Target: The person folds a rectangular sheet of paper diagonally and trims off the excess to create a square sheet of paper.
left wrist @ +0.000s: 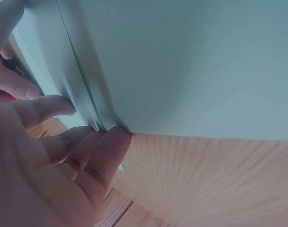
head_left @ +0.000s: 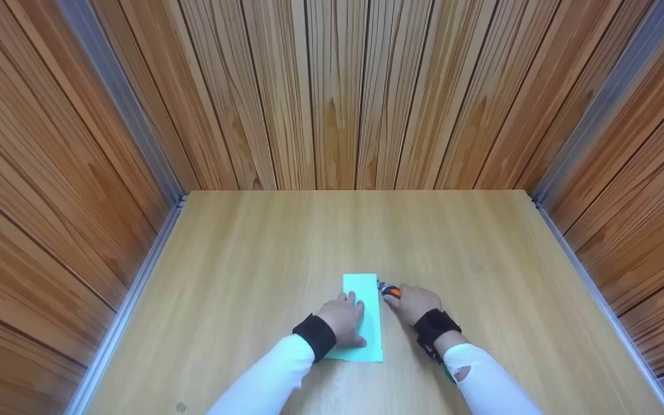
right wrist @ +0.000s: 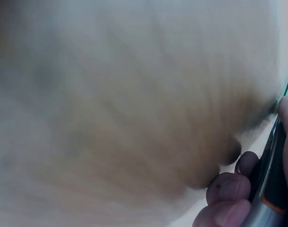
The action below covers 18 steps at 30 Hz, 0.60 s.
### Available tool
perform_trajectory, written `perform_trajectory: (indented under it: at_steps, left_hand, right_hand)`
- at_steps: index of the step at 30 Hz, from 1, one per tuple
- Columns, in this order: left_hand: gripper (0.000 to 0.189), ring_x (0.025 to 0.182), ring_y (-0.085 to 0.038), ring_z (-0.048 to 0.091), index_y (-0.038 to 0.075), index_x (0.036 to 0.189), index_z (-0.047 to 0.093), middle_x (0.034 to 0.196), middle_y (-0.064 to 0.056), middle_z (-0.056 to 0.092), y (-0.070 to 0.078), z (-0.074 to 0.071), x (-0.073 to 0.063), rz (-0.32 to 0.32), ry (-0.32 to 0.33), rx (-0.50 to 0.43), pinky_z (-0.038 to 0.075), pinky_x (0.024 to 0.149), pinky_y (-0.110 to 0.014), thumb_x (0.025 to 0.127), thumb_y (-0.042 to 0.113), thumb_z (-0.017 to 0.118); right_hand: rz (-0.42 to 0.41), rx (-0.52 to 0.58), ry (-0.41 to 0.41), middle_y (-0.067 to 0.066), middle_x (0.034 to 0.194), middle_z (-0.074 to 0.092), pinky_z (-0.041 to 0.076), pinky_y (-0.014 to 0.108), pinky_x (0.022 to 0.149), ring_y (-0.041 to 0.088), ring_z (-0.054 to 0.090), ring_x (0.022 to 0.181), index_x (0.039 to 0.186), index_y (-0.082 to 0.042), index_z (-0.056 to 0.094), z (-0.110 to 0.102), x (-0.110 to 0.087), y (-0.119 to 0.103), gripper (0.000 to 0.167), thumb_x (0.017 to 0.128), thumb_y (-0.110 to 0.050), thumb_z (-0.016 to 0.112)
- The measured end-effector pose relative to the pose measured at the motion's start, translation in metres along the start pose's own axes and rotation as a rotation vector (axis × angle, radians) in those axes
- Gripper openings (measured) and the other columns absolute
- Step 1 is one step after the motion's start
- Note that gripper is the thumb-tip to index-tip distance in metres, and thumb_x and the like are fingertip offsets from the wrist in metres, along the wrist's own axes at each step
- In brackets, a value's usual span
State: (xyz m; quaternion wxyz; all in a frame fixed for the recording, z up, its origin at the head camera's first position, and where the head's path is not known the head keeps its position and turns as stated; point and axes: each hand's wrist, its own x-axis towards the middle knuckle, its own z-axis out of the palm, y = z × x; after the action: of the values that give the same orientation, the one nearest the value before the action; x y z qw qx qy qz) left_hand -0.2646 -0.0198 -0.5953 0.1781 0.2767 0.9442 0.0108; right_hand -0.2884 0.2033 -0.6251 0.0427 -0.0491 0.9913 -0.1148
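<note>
A light green sheet of paper [head_left: 369, 323] lies lengthwise on the table, and the left wrist view shows a fold or layered edge in it. My left hand [head_left: 343, 320] rests on the paper with its fingers spread, pressing the left part. In the left wrist view the fingertips of my left hand [left wrist: 63, 156] touch the paper [left wrist: 181, 66] near its edge. My right hand [head_left: 418, 302] grips a black, grey and orange utility knife [head_left: 391, 290], its tip at the paper's upper right edge. The right wrist view shows fingers [right wrist: 229, 189] curled round the knife handle [right wrist: 271, 189]; its blade is hard to make out.
The wooden table [head_left: 240, 248] extends around the paper on all sides. Wood-panelled walls [head_left: 332, 92] enclose it at the back and both sides, with metal rails [head_left: 130, 305] along the side edges. Black bands [head_left: 316, 337] wrap both wrists.
</note>
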Motion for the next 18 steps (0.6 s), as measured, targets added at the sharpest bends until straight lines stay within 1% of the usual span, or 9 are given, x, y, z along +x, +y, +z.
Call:
perform_trajectory:
  at_steps: [2, 3, 9, 13, 18]
  left_hand:
    - [0.090, 0.160, -0.038, 0.040, 0.011, 0.166, 0.045, 0.173, -0.020, 0.040, 0.0002, 0.0001, 0.0003, -0.001, 0.002, -0.004, 0.044, 0.125, -0.047, 0.097, 0.062, 0.075]
    - [0.090, 0.160, -0.038, 0.040, 0.011, 0.166, 0.044, 0.173, -0.020, 0.040, 0.0002, 0.0002, 0.0006, -0.002, 0.004, -0.005, 0.044, 0.126, -0.047, 0.097, 0.062, 0.075]
    - [0.091, 0.160, -0.038, 0.040, 0.011, 0.166, 0.044, 0.173, -0.020, 0.040, 0.0001, -0.0013, 0.0005, -0.002, 0.011, 0.001, 0.044, 0.126, -0.048, 0.097, 0.061, 0.076]
    - [0.091, 0.159, -0.037, 0.041, 0.011, 0.166, 0.045, 0.173, -0.020, 0.041, 0.0001, -0.0013, -0.0002, -0.005, 0.012, 0.004, 0.045, 0.125, -0.047, 0.096, 0.061, 0.077]
    - [0.091, 0.159, -0.037, 0.042, 0.011, 0.165, 0.047, 0.172, -0.020, 0.042, 0.0004, -0.0016, 0.0001, -0.017, 0.012, -0.008, 0.046, 0.124, -0.046, 0.095, 0.060, 0.079]
  right_hand:
    - [0.010, 0.003, -0.009, 0.018, 0.093, 0.074, 0.055, 0.048, 0.076, 0.033, 0.067, 0.079, 0.129, 0.005, 0.071, 0.0000, 0.0002, 0.0010, 0.062, 0.107, -0.052, 0.064]
    - [0.014, 0.004, -0.010, 0.018, 0.093, 0.074, 0.055, 0.048, 0.076, 0.033, 0.067, 0.079, 0.129, 0.004, 0.072, -0.0003, 0.0004, 0.0012, 0.061, 0.107, -0.052, 0.064]
    - [0.005, 0.005, 0.001, 0.016, 0.085, 0.070, 0.053, 0.047, 0.069, 0.033, 0.066, 0.074, 0.116, 0.002, 0.072, -0.0012, 0.0055, -0.0003, 0.056, 0.107, -0.052, 0.063]
    - [0.007, -0.006, 0.010, 0.016, 0.083, 0.070, 0.054, 0.047, 0.067, 0.034, 0.067, 0.074, 0.114, 0.002, 0.072, -0.0005, 0.0055, 0.0000, 0.054, 0.106, -0.052, 0.065]
    - [0.007, -0.021, 0.033, 0.018, 0.083, 0.071, 0.056, 0.050, 0.066, 0.036, 0.070, 0.074, 0.116, 0.003, 0.072, -0.0018, 0.0028, 0.0003, 0.054, 0.105, -0.050, 0.066]
